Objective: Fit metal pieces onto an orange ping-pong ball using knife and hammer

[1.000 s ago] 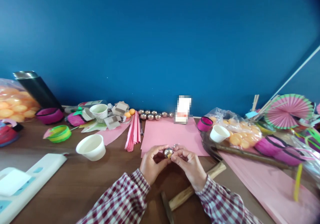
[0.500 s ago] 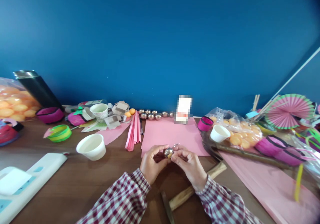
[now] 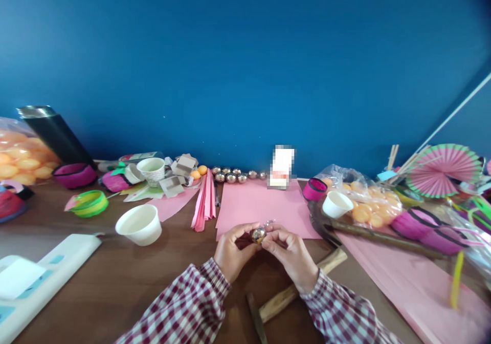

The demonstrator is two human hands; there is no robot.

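Between my hands, just in front of the pink paper sheets (image 3: 264, 206), is a small shiny silver ball (image 3: 258, 235). My left hand (image 3: 232, 252) grips it from the left with thumb and fingers. The closed thumb and fingertips of my right hand (image 3: 288, 253) meet its right side. A small glinting bit (image 3: 270, 223) shows beyond the right fingertips; what it is I cannot make out. Several similar silver balls (image 3: 230, 178) sit in rows at the paper's far edge. Under my right forearm lies a hammer with a wooden handle (image 3: 278, 304).
A white bowl (image 3: 140, 226) and a white power strip (image 3: 57, 267) are on the left. Folded pink paper strips (image 3: 204, 203) lie by the sheets. To the right are a paper cup (image 3: 336, 204), a bag of orange balls (image 3: 368, 206), a wooden stick (image 3: 383, 236) and a pink fan (image 3: 445, 170).
The hands stay in nearly the same place, with the silver ball tilted slightly between the fingers. The view has shifted a little.
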